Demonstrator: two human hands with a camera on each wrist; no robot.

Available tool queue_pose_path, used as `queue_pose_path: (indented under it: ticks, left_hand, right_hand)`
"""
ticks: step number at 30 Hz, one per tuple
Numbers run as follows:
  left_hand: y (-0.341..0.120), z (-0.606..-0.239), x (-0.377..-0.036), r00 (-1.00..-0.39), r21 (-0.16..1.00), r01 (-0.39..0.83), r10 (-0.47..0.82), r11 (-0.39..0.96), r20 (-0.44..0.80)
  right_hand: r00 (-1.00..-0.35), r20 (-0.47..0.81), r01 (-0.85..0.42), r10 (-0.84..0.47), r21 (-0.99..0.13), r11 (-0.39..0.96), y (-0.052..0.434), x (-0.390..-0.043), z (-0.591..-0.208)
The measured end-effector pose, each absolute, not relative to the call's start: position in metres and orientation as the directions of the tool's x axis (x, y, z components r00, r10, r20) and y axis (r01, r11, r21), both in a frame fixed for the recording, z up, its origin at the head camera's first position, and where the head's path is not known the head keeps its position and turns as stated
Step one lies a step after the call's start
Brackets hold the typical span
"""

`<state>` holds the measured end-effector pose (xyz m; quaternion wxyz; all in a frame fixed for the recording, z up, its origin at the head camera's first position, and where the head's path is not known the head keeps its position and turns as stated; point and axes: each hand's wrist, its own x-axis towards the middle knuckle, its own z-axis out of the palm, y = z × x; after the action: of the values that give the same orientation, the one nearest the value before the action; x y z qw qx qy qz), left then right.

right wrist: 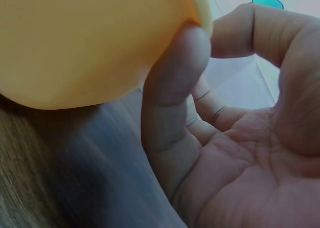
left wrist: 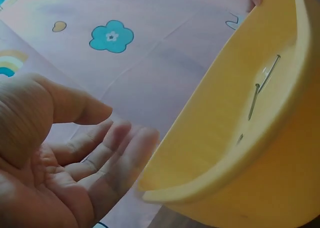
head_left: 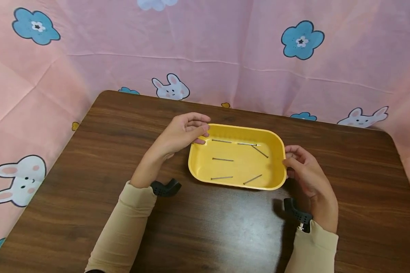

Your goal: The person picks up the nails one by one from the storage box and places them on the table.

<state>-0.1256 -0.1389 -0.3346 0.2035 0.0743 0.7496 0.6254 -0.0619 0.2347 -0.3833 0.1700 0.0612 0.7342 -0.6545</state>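
A yellow plastic tray (head_left: 240,167) with rounded corners is in the middle of the head view, over the table. Several thin metal nails (head_left: 223,159) lie scattered on its floor. At the tray's right end, my right hand (head_left: 305,167) pinches the wall between thumb and fingers; the right wrist view shows fingertips against the tray's outer side (right wrist: 90,42). By the far left corner is my left hand (head_left: 179,134), its fingers loosely bent and holding nothing. In the left wrist view its fingertips come close to the rim (left wrist: 200,188); whether they touch cannot be told.
The dark wood-grain table (head_left: 208,231) reaches back to a pink cloth (head_left: 212,38) printed with rabbits and flowers. A black wrist mount (head_left: 165,188) sticks out from the left sleeve, and another mount (head_left: 297,212) from the right.
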Motion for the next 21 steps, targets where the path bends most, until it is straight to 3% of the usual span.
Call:
queue_pose_path:
  ticks: [21]
  left_hand:
    - [-0.119, -0.335, -0.117, -0.849, 0.963, -0.132, 0.475, 0.234, -0.231]
  right_hand:
    - [-0.934, -0.340, 0.322, -0.112, -0.934, 0.153, 0.233, -0.062, -0.381]
